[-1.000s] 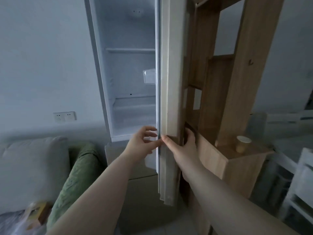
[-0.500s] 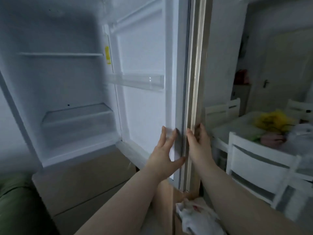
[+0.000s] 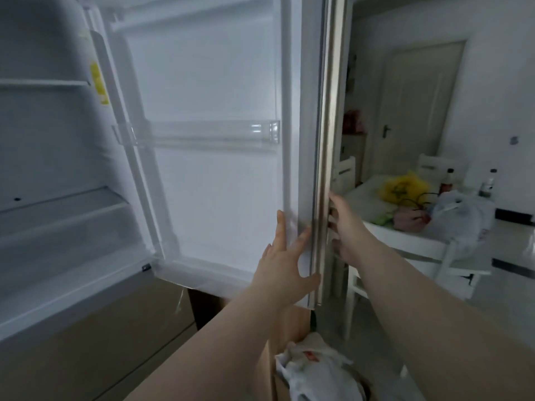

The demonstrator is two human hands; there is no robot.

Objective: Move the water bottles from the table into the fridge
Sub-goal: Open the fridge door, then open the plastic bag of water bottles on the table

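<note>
Bottles (image 3: 488, 183) are seen upright on the far side of the white worktop (image 3: 405, 240), well to the right of the fridge door (image 3: 217, 183); one is clear, and a darker one with a red cap stands just left of it; a yellow bag (image 3: 402, 188), a pink bag (image 3: 409, 219) and a white plastic bag (image 3: 460, 215) are heaped on the same worktop, nearer the door than the bottles. The door is swung wide open, with the fridge (image 3: 58, 175) compartment and its shelves to its left; a clear door shelf (image 3: 199, 134) is fixed across the door's inner face. The left hand (image 3: 285, 264) is laid flat on the inner face at the door's free edge, its grip apart, fingers straight and thumb spread toward the edge. The right hand (image 3: 347, 227) is set against the outer side of that edge; its fingers are partly hidden by the door, so it cannot be told whether its grip is clamped on the edge or merely pressed to it. A cardboard box (image 3: 289, 322) with a crumpled white bag (image 3: 309, 369) is seen below the door.
</note>
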